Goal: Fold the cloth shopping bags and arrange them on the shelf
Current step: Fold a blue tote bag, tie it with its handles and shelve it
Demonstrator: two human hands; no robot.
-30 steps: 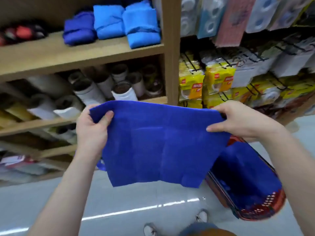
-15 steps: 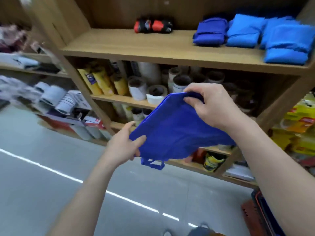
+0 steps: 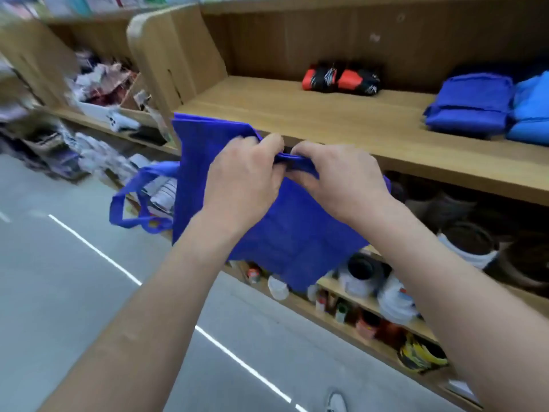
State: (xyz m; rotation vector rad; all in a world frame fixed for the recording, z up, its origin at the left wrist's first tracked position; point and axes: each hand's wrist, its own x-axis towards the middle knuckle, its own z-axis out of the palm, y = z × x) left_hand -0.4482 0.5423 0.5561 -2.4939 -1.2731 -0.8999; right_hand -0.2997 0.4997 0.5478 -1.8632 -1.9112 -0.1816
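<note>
A royal-blue cloth shopping bag (image 3: 294, 230) hangs in front of the wooden shelf (image 3: 297, 117), its loop handles (image 3: 130, 203) dangling to the left. My left hand (image 3: 240, 179) and my right hand (image 3: 341, 179) sit close together at its top edge, each pinching the cloth. Part of the bag stands up behind my left hand against the shelf's front lip. On the shelf's right end lie a folded dark-blue bag (image 3: 469, 108) and a folded light-blue bag (image 3: 531, 111). Two red-and-black folded bags (image 3: 341, 80) lie at the back.
A wooden divider (image 3: 175, 58) bounds the shelf on the left. Lower shelves hold tape rolls (image 3: 469, 245), jars and small goods. Cluttered shelves stand at far left. Grey floor with a white line (image 3: 98, 251) runs below; my shoe (image 3: 335, 402) shows at the bottom.
My view swung left along the shelf. My hands came together at the bag's top edge, doubling the cloth over, and the handles now hang out to the left.
</note>
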